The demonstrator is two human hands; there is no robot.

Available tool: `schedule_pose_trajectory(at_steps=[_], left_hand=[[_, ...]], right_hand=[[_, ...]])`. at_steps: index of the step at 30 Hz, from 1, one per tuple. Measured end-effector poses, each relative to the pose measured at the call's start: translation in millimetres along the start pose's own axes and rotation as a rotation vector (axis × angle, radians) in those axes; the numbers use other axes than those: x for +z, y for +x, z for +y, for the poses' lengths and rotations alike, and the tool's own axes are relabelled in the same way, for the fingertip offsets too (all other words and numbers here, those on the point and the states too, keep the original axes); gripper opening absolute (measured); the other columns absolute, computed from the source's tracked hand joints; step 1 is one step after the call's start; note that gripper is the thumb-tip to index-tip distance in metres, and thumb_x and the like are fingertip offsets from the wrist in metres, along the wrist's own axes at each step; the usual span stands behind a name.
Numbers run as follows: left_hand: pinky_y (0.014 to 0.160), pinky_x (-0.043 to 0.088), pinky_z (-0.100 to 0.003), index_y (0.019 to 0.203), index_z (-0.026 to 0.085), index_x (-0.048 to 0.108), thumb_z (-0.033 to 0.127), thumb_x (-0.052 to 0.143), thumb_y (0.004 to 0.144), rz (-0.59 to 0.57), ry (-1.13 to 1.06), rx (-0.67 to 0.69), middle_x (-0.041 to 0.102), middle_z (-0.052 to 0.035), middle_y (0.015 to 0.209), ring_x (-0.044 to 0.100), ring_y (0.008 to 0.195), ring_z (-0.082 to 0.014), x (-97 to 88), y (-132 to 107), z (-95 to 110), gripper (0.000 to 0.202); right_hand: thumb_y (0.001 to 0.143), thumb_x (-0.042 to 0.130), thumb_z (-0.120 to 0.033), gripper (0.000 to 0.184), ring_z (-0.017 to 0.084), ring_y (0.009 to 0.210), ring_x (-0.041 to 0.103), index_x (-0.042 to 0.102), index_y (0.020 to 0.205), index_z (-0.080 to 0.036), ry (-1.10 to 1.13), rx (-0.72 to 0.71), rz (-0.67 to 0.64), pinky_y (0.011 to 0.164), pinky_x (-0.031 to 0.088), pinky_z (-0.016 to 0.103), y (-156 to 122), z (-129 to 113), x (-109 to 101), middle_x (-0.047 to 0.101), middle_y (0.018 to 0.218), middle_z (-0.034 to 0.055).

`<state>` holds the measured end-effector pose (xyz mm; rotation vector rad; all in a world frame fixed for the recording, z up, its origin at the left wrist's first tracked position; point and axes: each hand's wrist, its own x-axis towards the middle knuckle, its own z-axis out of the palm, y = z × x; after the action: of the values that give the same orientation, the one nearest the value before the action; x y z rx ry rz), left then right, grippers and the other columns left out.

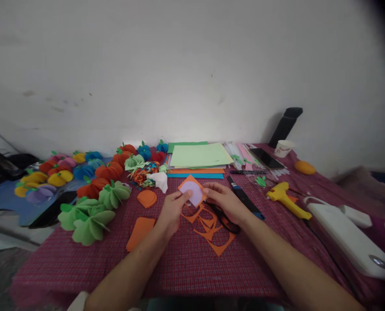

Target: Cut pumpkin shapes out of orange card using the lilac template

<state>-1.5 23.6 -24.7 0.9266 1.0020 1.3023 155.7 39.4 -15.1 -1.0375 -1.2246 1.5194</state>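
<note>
A square of orange paper (188, 177) with a lilac paper circle (195, 190) lying on it is held up over the table. My left hand (176, 205) pinches both at their lower left, thumb on the lilac circle. At the right corner of the orange square, my right hand (223, 198) is closed with its fingertips on the edge. Black-handled scissors (229, 225) show just under my right hand; whether they touch it I cannot tell. Orange cut-out scraps (218, 249) lie below. To the left sit a stack of orange rounds (147, 198) and a stack of orange rectangles (140, 233).
Several folded paper pumpkins (93, 224) crowd the left side. Coloured paper sheets (200, 155) lie at the back, beside a pile of scraps (145, 172). Rightward are a utility knife (244, 196), yellow glue gun (287, 201), phone (266, 158), paper cup (283, 149) and white power bank (348, 237).
</note>
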Motion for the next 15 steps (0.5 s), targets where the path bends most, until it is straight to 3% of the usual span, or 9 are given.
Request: schedule_pose_trajectory(at_steps=[6, 15], left_hand=[[0.053, 0.035, -0.022, 0.057, 0.012, 0.059, 0.036, 0.069, 0.061, 0.078, -0.052, 0.056, 0.053, 0.0013, 0.053, 0.045, 0.051, -0.0079, 0.9, 1, -5, 0.026], [0.051, 0.036, -0.023, 0.058, 0.013, 0.055, 0.041, 0.067, 0.063, 0.067, -0.014, 0.036, 0.052, 0.0024, 0.052, 0.046, 0.05, -0.0085, 6.9, -2, -14, 0.032]], right_hand=[[0.063, 0.071, -0.039, 0.029, 0.01, 0.062, 0.057, 0.064, 0.075, -0.013, 0.03, 0.145, -0.064, 0.061, 0.042, 0.022, -4, 18, 13, 0.065, 0.071, 0.0025], [0.063, 0.07, -0.039, 0.03, 0.007, 0.047, 0.048, 0.067, 0.066, -0.01, -0.023, 0.103, -0.059, 0.051, 0.036, 0.021, -4, 23, 18, 0.063, 0.058, 0.002]])
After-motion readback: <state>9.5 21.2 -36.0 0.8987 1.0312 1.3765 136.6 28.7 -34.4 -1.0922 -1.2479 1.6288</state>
